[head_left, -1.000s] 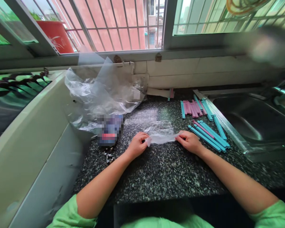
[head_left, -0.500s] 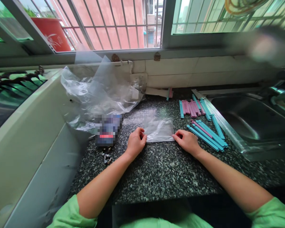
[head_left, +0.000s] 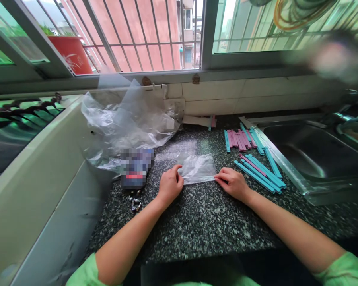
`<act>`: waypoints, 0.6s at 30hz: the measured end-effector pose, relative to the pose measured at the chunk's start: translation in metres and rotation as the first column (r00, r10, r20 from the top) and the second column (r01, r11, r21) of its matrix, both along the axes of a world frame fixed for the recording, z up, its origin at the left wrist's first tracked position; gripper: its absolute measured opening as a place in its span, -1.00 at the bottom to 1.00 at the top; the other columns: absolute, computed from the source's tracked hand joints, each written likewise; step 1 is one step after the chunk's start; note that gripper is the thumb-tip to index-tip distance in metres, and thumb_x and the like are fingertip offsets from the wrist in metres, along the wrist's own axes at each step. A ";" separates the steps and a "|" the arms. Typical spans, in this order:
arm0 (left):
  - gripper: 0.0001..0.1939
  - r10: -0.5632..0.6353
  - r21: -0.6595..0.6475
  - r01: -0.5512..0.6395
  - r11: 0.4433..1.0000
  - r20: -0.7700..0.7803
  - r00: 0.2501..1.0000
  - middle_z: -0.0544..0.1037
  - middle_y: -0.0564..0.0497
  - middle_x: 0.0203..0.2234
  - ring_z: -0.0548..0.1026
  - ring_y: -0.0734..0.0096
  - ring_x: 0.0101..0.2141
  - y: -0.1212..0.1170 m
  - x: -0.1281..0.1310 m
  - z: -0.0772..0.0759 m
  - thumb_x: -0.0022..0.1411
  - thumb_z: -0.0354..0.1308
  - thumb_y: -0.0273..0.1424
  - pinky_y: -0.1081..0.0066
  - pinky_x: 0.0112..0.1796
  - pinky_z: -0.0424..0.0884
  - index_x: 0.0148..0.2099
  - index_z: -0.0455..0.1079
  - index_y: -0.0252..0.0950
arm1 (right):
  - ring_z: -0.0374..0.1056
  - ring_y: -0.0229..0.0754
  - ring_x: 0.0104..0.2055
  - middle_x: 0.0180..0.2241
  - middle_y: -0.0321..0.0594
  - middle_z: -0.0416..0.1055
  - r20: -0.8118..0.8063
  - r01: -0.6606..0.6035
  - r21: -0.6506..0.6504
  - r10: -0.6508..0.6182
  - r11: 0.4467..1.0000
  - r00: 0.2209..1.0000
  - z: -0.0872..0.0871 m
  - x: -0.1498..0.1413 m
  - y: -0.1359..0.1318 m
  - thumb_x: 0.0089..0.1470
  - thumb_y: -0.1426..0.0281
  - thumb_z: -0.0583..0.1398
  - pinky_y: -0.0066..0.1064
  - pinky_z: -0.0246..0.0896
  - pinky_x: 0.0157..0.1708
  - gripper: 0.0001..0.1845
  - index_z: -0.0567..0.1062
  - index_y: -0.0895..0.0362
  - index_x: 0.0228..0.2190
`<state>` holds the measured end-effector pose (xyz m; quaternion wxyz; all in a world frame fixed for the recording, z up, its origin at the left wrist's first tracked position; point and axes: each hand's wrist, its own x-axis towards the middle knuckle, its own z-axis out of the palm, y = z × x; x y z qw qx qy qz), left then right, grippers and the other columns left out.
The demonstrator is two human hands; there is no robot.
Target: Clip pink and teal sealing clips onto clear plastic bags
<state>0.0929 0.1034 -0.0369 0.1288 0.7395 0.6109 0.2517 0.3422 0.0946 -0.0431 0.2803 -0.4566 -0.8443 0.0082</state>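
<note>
A small clear plastic bag [head_left: 197, 167] lies flat on the speckled dark countertop [head_left: 197, 222] in front of me. My left hand [head_left: 171, 182] is at its near left corner, thumb and fingers curled around that edge. At the near right corner, my right hand [head_left: 232, 183] pinches the bag between thumb and fingers. Just right of this hand lies a group of long blue bag clips [head_left: 256, 174] with a pink one [head_left: 253, 165] among them. Shorter pink clips [head_left: 239, 140] lie in a row behind, flanked by blue ones.
Large crumpled clear plastic [head_left: 128, 119] is heaped at the back left. A phone [head_left: 137, 169], partly pixelated, with a beaded strap [head_left: 135, 201] lies left of my left hand. A metal sink [head_left: 316, 149] is on the right, a pale raised ledge [head_left: 38, 159] on the left.
The camera view has tilted up slightly. The near edge of the bag now slants a little, and the left fingers have lifted and opened somewhat at its corner.
</note>
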 end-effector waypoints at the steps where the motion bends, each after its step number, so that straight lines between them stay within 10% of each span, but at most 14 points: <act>1: -0.66 -0.002 0.001 0.002 1.000 -0.047 0.999 0.45 0.00 -0.53 0.40 0.34 -0.46 -0.001 -0.001 0.001 0.05 -0.04 -0.52 0.38 -0.33 0.27 -0.09 0.32 -0.33 | 0.31 -0.24 -0.40 -0.46 -0.20 0.41 0.009 -0.011 0.000 0.011 1.000 1.000 0.000 0.001 0.000 0.07 0.38 0.12 -0.46 0.19 -0.41 -0.84 0.51 0.11 -0.42; 8: -0.72 -0.001 0.166 0.052 0.985 -0.291 0.957 0.45 -0.10 -0.41 0.40 0.24 -0.34 -0.009 -0.005 0.009 0.13 0.00 -0.42 0.31 -0.28 0.28 -0.11 0.36 -0.33 | 0.29 -0.23 -0.39 -0.47 -0.19 0.41 0.079 -0.052 0.039 0.049 0.998 0.996 0.000 0.001 0.001 0.12 0.40 0.06 -0.45 0.18 -0.41 -0.77 0.49 0.12 -0.45; 12: -0.63 -0.085 0.427 0.236 0.873 -0.343 0.936 0.42 -0.13 -0.27 0.35 0.17 -0.21 -0.013 0.002 0.006 0.09 0.11 -0.18 0.24 -0.16 0.24 -0.09 0.38 -0.24 | 0.30 -0.23 -0.39 -0.46 -0.17 0.40 0.060 -0.059 0.033 0.057 0.998 0.997 0.002 -0.002 0.000 0.13 0.39 0.04 -0.44 0.20 -0.40 -0.75 0.49 0.12 -0.44; 18: -0.88 -0.203 0.454 0.402 0.795 -0.425 0.882 0.45 -0.08 -0.24 0.35 0.25 -0.17 -0.012 0.012 0.000 0.15 0.07 -0.41 0.25 -0.11 0.23 -0.27 0.42 -0.21 | 0.31 -0.24 -0.38 -0.45 -0.19 0.39 -0.038 -0.093 0.046 0.095 0.995 0.995 0.005 -0.001 -0.002 0.14 0.38 0.03 -0.43 0.23 -0.38 -0.76 0.48 0.09 -0.41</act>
